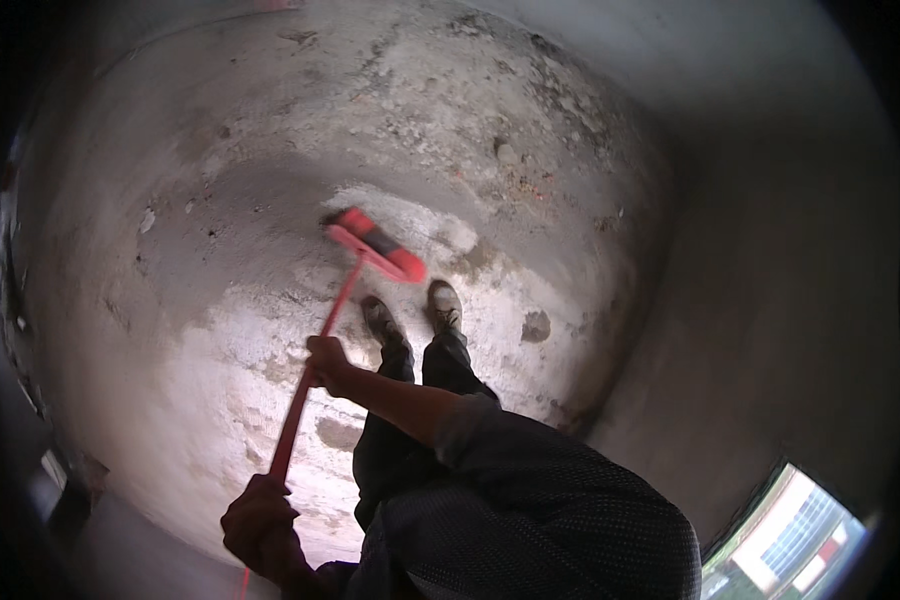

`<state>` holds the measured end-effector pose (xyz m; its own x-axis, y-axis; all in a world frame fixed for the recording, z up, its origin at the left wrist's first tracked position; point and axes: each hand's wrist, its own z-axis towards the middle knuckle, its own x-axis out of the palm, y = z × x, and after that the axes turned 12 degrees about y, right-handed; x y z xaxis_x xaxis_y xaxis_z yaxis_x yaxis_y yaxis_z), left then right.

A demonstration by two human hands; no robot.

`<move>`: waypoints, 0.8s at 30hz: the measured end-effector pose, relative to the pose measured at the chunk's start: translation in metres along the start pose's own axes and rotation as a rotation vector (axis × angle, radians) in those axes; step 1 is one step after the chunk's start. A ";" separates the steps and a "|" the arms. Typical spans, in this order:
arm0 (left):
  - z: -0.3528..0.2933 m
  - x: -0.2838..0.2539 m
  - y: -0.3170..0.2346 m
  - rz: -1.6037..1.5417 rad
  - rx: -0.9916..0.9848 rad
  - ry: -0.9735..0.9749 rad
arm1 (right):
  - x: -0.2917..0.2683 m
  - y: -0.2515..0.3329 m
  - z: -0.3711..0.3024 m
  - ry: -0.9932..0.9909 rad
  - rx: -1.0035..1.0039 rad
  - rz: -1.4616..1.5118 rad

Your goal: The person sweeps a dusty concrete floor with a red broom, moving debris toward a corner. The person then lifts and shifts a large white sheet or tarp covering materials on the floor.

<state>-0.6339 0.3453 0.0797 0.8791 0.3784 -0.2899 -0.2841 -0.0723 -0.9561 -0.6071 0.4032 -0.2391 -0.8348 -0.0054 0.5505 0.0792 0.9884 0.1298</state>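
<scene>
Both hands gripped a red broom (342, 300): the right hand (327, 358) wrapped its handle mid-length, the left hand (258, 520) clenched the top end. Beyond the right hand, its head rested on the dusty concrete floor (220, 200), just beside two shoes (410, 315), with rubble (510, 155) farther off.

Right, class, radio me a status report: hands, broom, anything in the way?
Left hand and right hand both gripping the red broom handle. Broom head on the dusty concrete floor, ahead of the shoes. Nothing blocking.

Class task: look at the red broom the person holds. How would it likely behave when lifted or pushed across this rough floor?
The red broom probably feels light and stiff: its thin handle looks straight under both hands, the right hand and the left hand. Its head would likely drag on the gritty concrete floor.
</scene>
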 end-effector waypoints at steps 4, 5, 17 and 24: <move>0.010 -0.005 -0.031 0.169 0.071 0.220 | 0.056 0.017 -0.004 0.262 0.028 0.069; 0.012 -0.003 -0.037 0.187 0.093 0.253 | 0.057 0.023 -0.009 0.271 0.008 0.058; 0.085 0.056 -0.066 -0.306 0.125 0.894 | -0.113 0.076 -0.131 -0.169 -0.553 0.576; 0.093 0.219 -0.004 -0.391 0.105 1.171 | -0.289 0.112 -0.184 -0.407 -0.638 0.786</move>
<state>-0.4758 0.5147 0.0242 0.7088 -0.6986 0.0981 0.0927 -0.0456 -0.9946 -0.2568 0.4875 -0.2323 -0.5360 0.7601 0.3674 0.8393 0.4326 0.3294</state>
